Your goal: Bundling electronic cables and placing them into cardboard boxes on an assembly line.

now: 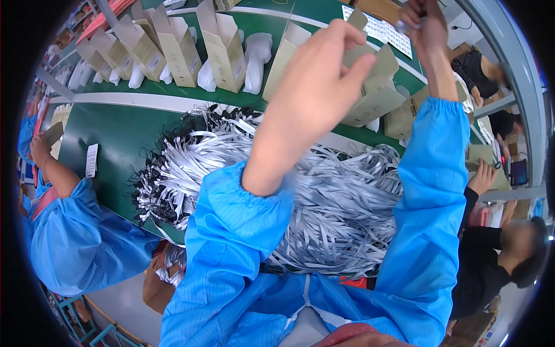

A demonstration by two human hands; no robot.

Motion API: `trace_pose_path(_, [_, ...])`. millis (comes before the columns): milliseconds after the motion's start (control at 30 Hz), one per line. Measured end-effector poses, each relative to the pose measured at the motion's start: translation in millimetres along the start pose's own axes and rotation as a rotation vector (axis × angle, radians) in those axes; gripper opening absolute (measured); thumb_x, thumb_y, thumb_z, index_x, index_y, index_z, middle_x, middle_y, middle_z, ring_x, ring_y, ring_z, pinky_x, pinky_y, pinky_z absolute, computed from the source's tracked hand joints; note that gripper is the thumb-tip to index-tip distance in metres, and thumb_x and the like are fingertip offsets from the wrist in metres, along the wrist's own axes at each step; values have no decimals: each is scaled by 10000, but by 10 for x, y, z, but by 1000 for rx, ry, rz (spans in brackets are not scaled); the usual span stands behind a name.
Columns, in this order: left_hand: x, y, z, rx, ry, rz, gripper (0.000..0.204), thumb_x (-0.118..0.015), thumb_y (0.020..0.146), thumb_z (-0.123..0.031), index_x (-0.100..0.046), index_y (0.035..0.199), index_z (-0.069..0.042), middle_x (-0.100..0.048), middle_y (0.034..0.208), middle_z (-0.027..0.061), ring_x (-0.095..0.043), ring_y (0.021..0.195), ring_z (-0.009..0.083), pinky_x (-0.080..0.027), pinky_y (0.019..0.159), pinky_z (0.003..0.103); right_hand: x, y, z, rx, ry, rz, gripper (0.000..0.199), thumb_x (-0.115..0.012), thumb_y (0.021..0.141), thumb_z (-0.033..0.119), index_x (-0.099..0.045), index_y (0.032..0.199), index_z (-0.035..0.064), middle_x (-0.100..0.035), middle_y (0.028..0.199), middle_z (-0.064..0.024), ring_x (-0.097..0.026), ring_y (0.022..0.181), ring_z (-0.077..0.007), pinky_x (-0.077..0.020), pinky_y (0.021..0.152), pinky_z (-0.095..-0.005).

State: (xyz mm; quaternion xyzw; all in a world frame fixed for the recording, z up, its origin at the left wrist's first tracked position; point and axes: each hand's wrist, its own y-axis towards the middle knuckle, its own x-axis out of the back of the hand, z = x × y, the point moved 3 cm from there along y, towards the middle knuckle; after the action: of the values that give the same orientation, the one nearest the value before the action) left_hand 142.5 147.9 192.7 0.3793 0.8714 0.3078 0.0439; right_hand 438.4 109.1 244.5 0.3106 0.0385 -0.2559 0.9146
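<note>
Now left hand (324,75) open, touching carton (376,87); right hand (425,23) pinching small item (unclear).

Open boxes (179,49) stand behind the strap pile (324,202) on the table (115,136).

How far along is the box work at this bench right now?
Done: a row of open tan cartons stands on the green belt, white pouches beside them. In hand: the left hand is at an open carton; the right hand pinches a small item I cannot identify. Left: a large heap of grey straps lies unsorted on the bench.
</note>
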Motion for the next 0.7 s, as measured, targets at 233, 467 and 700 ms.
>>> trace_pose_path(233, [94, 29, 6, 12, 56, 97, 259, -651, 974, -244, -645, 1078, -7, -710, 950, 105, -648, 748, 201, -519, 672, 352, 18, 7, -695, -138, -400, 202, 278, -483, 1088, 248, -614, 1075, 2, -562, 967, -47, -538, 873, -144, -440, 826, -277])
trace_pose_path(467, [147, -21, 51, 55, 132, 109, 291, -640, 980, -268, -654, 1067, 9, -711, 930, 120, -654, 751, 235, -526, 700, 354, 136, -340, -769, -232, -519, 192, 284, -528, 1068, 220, -644, 1141, -29, -681, 1082, -102, -652, 1037, -185, -492, 976, -319])
trace_pose_path(700, [202, 14, 87, -11, 140, 113, 269, -622, 987, -237, -651, 1072, 16, -708, 908, 127, -652, 766, 230, -517, 716, 357, 190, -206, -472, -166, -365, 173, 309, -536, 1053, 251, -654, 1100, -30, -695, 1084, -116, -641, 1103, -214, -466, 1051, -374])
